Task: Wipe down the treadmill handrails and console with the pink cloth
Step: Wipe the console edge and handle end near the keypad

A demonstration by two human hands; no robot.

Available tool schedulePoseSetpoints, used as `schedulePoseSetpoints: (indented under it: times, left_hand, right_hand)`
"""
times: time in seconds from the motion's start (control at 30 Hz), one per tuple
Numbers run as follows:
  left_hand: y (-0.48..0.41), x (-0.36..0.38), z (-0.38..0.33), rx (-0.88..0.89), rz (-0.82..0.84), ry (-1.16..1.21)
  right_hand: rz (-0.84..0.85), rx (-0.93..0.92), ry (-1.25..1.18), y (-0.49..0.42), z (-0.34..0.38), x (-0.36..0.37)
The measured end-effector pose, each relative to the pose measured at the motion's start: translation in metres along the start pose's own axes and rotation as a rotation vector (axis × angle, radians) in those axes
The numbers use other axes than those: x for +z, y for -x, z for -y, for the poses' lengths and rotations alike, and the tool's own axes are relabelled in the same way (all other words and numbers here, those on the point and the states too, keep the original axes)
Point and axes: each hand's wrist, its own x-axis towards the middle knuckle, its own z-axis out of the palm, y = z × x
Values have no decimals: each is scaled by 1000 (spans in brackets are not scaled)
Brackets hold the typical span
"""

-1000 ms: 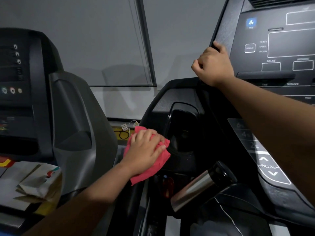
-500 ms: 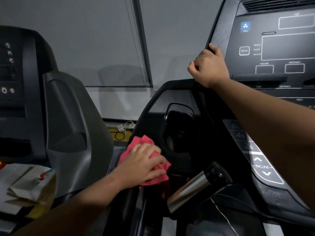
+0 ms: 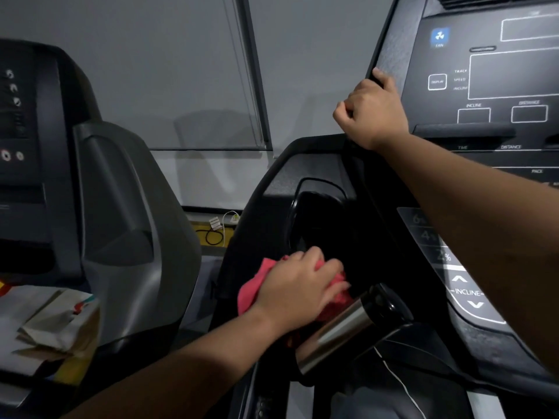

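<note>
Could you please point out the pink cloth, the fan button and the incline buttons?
pink cloth (image 3: 251, 291): head view, its bare left fold.
fan button (image 3: 439, 36): head view, its blue square.
incline buttons (image 3: 467, 292): head view, the INCLINE label between the arrows.

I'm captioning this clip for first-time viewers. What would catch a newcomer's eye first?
The pink cloth stands out, held by the left hand against the dark treadmill housing, low centre. Just right of it a shiny steel bottle lies tilted. Upper right, the right hand grips the console edge.
</note>
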Motion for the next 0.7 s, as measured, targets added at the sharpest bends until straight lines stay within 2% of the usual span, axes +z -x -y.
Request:
schedulePoseSetpoints:
  times: [0.13,0.27,0.43,0.53,0.7]
  left_hand:
    - [-35,6,-22,75,47,2]
    - [-55,10,-32,38,135,76]
    - [-18,11,-20,-7,-5,52]
    - [20,5,5,-9,30,76]
    - [44,-3,38,73,34,-15]
  right_hand:
    - [-20,-5,-14,1,-1,0]
    - [-10,-4,-20,1,1,-1]
    - [-12,-1,-40,1,2,-4]
    - [-14,-2,-37,1,2,-4]
    - [-9,2,-20,-1,0,-2]
